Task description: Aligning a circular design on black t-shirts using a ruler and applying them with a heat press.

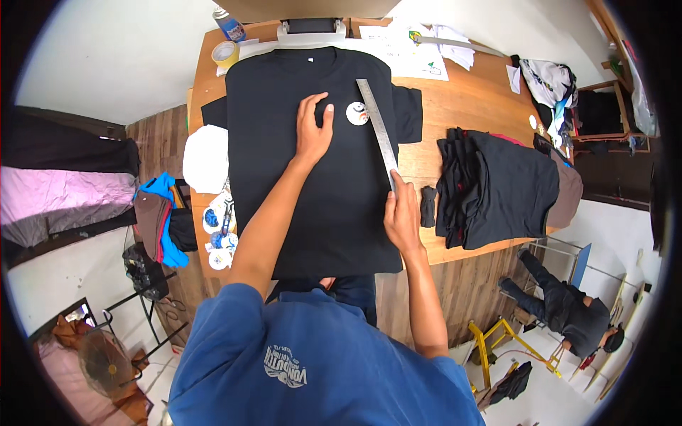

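Note:
A black T-shirt (320, 220) lies spread out before me, its collar at the far side. On its upper right chest rests a round white sticker-like piece (356, 113) with a small orange and dark print. A steel ruler (379, 124) slants across the shirt, its edge against that round piece. My right hand (403, 213) grips the ruler's near end, thumb and fingers closed on it. My left hand (314, 133) rests on the middle of the shirt, fingers apart and holding nothing.
Folded dark garments (497, 188) are piled on the wooden table (419, 170) at the right. Yellow tape (225, 54) and a spray can (229, 25) stand far left. Printed papers (408, 60) and another ruler (462, 45) lie at the back. Another person (579, 319) is at lower right.

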`<state>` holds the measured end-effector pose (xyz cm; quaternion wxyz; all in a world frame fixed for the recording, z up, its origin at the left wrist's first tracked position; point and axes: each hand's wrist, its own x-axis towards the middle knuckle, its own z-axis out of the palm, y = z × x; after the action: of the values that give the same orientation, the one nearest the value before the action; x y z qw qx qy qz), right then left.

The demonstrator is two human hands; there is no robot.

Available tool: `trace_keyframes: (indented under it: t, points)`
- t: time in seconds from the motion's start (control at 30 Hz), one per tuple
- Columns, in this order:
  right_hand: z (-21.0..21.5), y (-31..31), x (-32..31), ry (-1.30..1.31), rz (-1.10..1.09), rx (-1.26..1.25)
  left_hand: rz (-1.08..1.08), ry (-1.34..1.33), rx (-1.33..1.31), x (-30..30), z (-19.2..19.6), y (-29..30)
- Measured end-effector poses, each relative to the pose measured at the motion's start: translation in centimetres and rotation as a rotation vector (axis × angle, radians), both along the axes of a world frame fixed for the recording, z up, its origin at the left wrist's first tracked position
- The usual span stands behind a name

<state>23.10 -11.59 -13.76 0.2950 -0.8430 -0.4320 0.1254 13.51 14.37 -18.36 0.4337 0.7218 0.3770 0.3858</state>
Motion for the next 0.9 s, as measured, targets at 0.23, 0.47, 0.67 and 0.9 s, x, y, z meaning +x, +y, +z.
trace_keyframes:
  t: [0.23, 0.47, 0.67, 0.9]
  points:
    - [2.2, -3.8, 6.8, -0.123, 0.212, 0.255, -0.106, 0.688, 0.454, -8.1, 1.6, -3.2]
    - [3.1, -3.8, 12.9, -0.229, 0.451, 0.261, -0.055, 0.944, 0.321, -15.0, 1.8, -3.9]
    - [2.9, -0.9, 17.8, -0.238, 0.624, 0.255, 0.006, 0.674, 0.292, -9.6, 2.2, -6.5]
    - [3.2, 2.7, 23.7, -0.4, 0.749, 0.143, 0.013, 0.567, 0.235, -1.0, 1.8, -7.7]
